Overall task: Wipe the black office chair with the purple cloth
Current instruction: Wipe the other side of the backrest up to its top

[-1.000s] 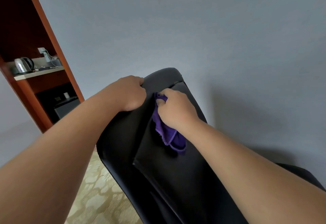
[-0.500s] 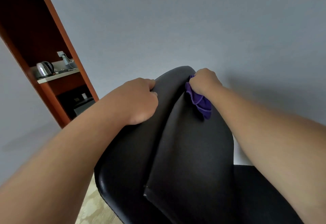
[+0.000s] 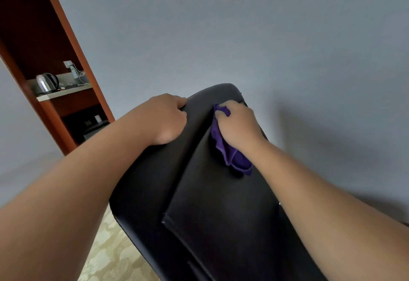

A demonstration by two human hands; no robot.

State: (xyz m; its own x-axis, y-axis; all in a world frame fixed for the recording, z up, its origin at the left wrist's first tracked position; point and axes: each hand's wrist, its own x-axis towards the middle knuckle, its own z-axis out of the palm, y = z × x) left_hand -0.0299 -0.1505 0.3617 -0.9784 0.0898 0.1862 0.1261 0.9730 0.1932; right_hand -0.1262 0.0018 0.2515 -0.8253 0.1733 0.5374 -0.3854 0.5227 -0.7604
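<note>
Left hand (image 3: 164,119) grips top edge of the black leather office chair (image 3: 212,203) — right hand (image 3: 238,123) holds bunched purple cloth (image 3: 230,150), pressing it on the backrest.

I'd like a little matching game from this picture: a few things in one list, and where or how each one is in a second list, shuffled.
Things:
1. left hand
2. purple cloth
3. kettle
4. right hand

Places or states:
A. stands on a shelf
B. grips the top edge of the black chair
C. bunched against the chair's backrest
D. pinches the cloth

Pairs: 1-B, 2-C, 3-A, 4-D
</note>
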